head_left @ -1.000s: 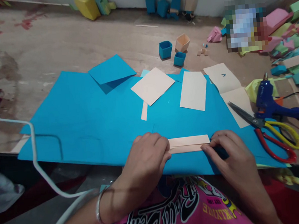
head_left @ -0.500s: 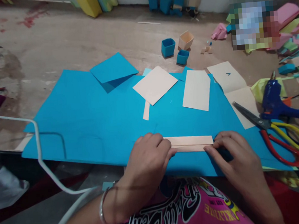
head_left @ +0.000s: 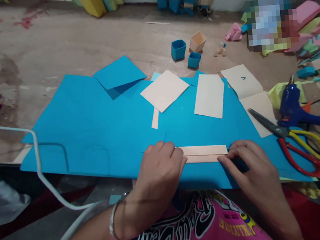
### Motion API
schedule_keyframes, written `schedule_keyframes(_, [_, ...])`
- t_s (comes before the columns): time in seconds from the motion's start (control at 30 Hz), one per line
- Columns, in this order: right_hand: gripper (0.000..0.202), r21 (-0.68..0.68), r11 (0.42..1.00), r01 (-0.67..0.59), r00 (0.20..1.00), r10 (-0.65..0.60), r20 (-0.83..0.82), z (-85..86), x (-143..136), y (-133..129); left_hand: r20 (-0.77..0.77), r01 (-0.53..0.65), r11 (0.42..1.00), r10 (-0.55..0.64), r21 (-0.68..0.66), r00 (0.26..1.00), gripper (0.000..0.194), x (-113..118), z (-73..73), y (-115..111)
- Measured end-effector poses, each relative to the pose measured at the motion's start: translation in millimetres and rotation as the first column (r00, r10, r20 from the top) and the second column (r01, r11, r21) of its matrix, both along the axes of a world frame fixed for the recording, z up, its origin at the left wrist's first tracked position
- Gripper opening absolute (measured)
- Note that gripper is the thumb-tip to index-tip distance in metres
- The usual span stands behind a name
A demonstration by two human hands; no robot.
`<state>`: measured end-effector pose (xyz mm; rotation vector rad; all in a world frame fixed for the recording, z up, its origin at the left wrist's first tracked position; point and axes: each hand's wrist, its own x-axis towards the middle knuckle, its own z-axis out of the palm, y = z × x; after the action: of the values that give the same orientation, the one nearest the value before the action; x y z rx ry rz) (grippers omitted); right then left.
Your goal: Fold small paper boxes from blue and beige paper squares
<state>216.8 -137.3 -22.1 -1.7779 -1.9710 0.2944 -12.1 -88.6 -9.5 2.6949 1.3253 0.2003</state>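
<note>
A folded peach paper strip [head_left: 204,151] lies near the front edge of a large blue paper sheet [head_left: 94,129], a lengthwise crease running along its middle. My left hand [head_left: 161,168] is closed over the strip's left end, hiding that part. At the other end, my right hand [head_left: 251,168] pinches the lower corner between thumb and fingers. Beyond them on the sheet are a peach paper square [head_left: 164,91], a narrow peach strip [head_left: 154,118] beside it and a cream paper piece [head_left: 209,95].
Scissors [head_left: 282,130] with red and yellow handles lie at the right, beside a blue glue gun [head_left: 291,102]. A folded blue paper [head_left: 120,73] rests at the sheet's back edge. Small paper cups [head_left: 178,50] stand behind. A white cable [head_left: 38,159] crosses the left side.
Both hands keep their hold on the strip with hardly any movement. The whole view has shifted slightly.
</note>
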Motion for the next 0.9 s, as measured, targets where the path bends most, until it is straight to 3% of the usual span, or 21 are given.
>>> schedule_keyframes(0.63, [0.018,-0.033,0.997,0.070,0.997,-0.070,0.011,-3.9,3,0,-0.041,-0.071,0.997,0.070,-0.043,0.997,0.020,-10,3.7,0])
schedule_keyframes(0.73, [0.017,-0.023,0.998,0.053,0.999,-0.053,0.009,-4.4,4,1,0.037,0.019,1.000,-0.019,-0.025,0.999,0.017,-10,3.6,0])
schedule_keyframes(0.83, [0.017,-0.016,0.999,0.052,0.999,-0.052,0.006,-5.8,5,1,0.113,0.235,0.972,-0.233,0.001,0.966,0.016,-8,2.4,1])
schedule_keyframes(0.9, [0.018,0.005,0.999,0.044,0.999,-0.044,0.014,-7.5,4,0,0.102,0.314,0.949,-0.314,0.017,0.944,0.020,-7,2.0,2])
